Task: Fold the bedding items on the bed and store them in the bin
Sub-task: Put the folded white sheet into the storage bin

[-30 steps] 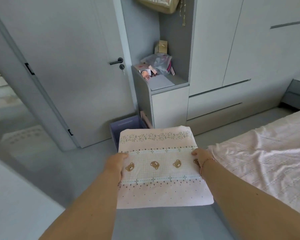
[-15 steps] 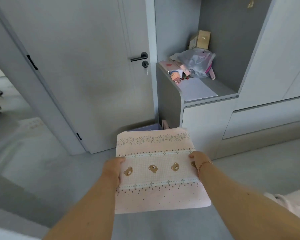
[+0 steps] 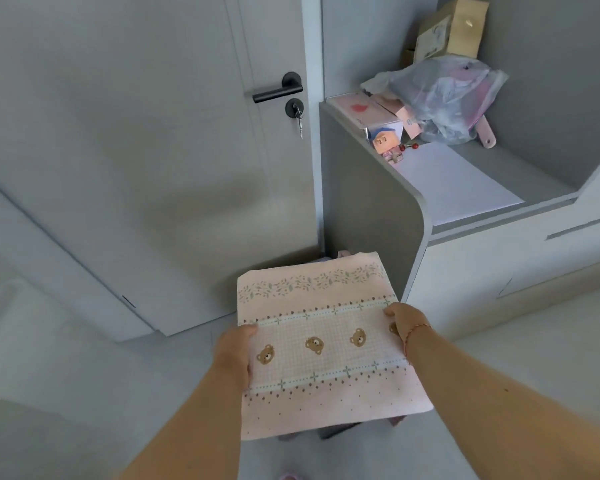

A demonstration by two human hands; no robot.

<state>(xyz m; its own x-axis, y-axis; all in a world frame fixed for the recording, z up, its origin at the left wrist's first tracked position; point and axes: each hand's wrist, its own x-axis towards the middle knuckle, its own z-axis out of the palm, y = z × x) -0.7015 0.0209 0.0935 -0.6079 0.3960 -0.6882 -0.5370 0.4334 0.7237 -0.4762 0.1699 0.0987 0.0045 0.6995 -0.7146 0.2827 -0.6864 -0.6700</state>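
Pink folded bedding (image 3: 326,344), bear print, being carried flat at 6 o'clock; left hand (image 3: 234,355) and right hand (image 3: 400,323) gripping opposite edges. Storing step; bin mostly hidden beneath. Next: lowering squarely in.

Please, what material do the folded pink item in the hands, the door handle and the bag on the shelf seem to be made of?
Folded pink bedding item: soft woven fabric, likely cotton, matte; the printed bears and edges that bend suggest it.
Door handle: probably metal with a matte black coating; no shine shows.
Bag: thin translucent plastic; it crinkles and lets pink contents show through.
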